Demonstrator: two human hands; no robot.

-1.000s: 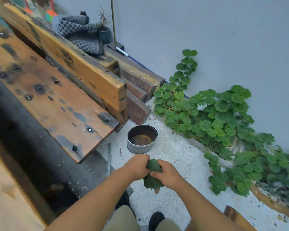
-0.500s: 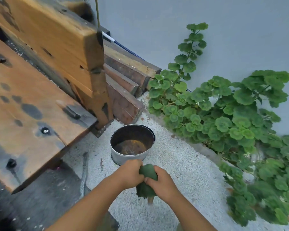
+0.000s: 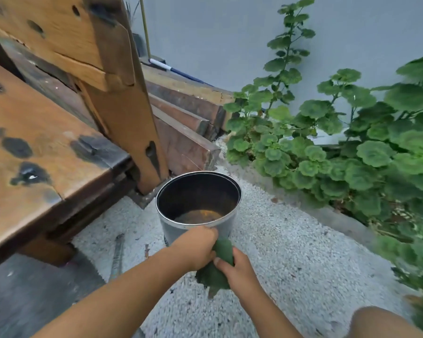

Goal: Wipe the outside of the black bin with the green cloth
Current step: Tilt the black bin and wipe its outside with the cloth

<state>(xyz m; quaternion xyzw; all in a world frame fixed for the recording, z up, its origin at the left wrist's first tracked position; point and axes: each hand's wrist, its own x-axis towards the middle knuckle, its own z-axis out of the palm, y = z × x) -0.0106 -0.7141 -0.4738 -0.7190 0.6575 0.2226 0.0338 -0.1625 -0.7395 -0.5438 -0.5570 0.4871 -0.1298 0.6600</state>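
- Where the black bin stands upright on the gravel ground, its left rear edge is just beside the foot of the bench post, so room is tight on that side
- Behind it the ends of stacked timber planks lie near; to the right a low kerb and a leafy plant border the gravel, well apart from the bin
- The widest open gravel lies on the bin's right and near sides
- The bench surface juts in from the left, its corner near the bin's rim but not over it
- The left hand has its grip curled round the upper part of the green cloth, knuckles at the bin's near rim; I cannot tell whether they touch it
- The right hand has its grip pinching the same cloth lower down, thumb on top
- The cloth is bunched between both hands before the bin's near wall, its tail hanging above the gravel
- Against half a second ago, the bin fills more of the view and the post rises taller beside it; both hands hold the cloth the same way; a knee now shows at lower right
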